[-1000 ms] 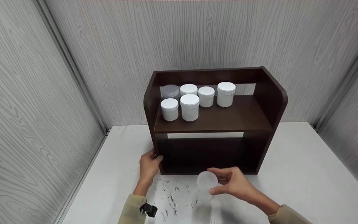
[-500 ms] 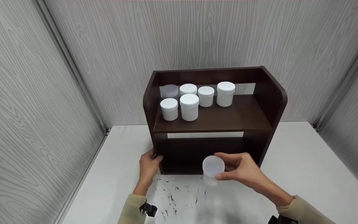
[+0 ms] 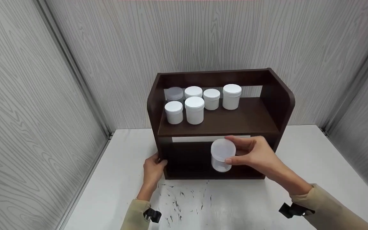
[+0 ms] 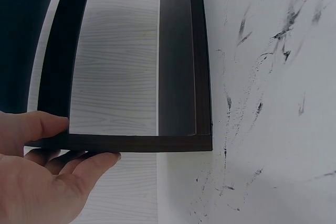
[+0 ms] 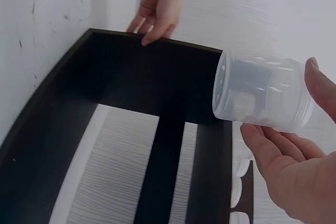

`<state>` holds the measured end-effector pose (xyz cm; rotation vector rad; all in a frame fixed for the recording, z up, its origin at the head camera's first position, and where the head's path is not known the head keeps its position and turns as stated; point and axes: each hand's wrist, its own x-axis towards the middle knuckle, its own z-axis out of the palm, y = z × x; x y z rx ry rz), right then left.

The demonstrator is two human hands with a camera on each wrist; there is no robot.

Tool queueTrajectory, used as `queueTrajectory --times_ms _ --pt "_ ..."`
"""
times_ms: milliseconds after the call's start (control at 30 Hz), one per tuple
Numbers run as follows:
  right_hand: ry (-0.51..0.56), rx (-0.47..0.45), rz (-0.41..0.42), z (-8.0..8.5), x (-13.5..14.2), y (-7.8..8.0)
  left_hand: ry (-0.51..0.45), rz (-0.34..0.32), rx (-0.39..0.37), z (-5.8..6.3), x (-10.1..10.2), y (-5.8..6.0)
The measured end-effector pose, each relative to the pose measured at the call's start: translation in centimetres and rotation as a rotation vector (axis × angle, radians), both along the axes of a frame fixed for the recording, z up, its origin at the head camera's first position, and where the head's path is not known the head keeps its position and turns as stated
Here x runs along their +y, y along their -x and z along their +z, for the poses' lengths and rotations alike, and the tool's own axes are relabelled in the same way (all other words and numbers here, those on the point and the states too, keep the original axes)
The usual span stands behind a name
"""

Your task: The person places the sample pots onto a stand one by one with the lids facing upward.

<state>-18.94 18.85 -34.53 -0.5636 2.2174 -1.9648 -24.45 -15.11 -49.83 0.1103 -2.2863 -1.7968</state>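
A translucent plastic jar with a lid is pinched between the thumb and fingers of my right hand. The jar is upright in front of the lower opening of a dark brown two-tier shelf. In the right wrist view the clear jar looks empty. My left hand grips the left side panel of the shelf low down; in the left wrist view the thumb lies on one face of the panel and the fingers on the other.
On the upper tier, toward the left, stand several white lidded jars and a greyish translucent jar at the back corner. The white table has dark scuff marks in front of the shelf. Wood-grain panels enclose the sides and back.
My right hand has lifted the translucent jar up and slightly right, from near the tabletop to just below the upper tier's front edge. My left hand has stayed on the side panel.
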Motion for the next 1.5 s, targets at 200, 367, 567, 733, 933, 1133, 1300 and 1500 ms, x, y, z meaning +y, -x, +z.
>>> queueTrajectory --times_ms 200,367,567,733,933,1133,1300,1500 --pt "-0.036 0.037 -0.071 1.9 0.1 1.1 0.007 0.008 -0.007 -0.2 0.0 0.0" --pt "-0.042 0.049 -0.112 3.3 0.2 2.3 0.011 0.001 0.006 -0.2 -0.1 0.0" --pt "-0.012 0.042 -0.112 4.4 0.2 3.7 -0.006 -0.003 0.007 -0.1 -0.1 -0.1" --pt "0.001 0.048 -0.102 4.8 0.2 4.9 -0.001 0.006 0.011 -0.2 -0.1 -0.1" --pt "-0.023 0.056 -0.127 5.2 0.0 6.4 0.006 0.01 0.016 -0.2 -0.1 0.0" --pt "-0.049 0.063 -0.171 5.2 -0.5 8.2 0.004 0.005 0.009 -0.4 -0.2 0.1" --pt "-0.05 0.043 -0.176 4.9 -0.9 9.3 0.009 0.002 0.004 -0.4 -0.3 0.0" --pt "-0.045 0.024 -0.181 4.8 -1.0 10.4 0.015 0.002 0.013 -0.1 -0.1 0.0"
